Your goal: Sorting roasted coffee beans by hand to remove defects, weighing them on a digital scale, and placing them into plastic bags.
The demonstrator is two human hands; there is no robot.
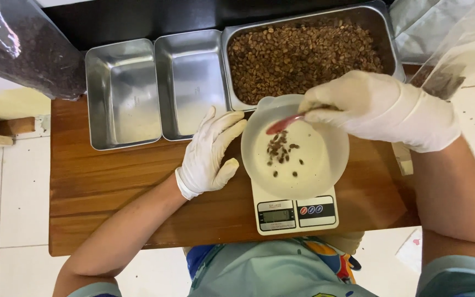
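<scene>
Coffee beans (281,151) in white bowl (325,165) on scale (295,212), right hand (377,110) clamped on red spoon (282,124), left hand (210,154) open beside bowl.

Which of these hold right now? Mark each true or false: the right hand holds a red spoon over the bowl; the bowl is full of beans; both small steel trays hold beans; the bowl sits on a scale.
1. The right hand holds a red spoon over the white bowl: true.
2. The bowl is full of beans: false, only a few beans lie in it.
3. Both small steel trays hold beans: false, only the large tray does.
4. The bowl sits on a scale: true.
</scene>
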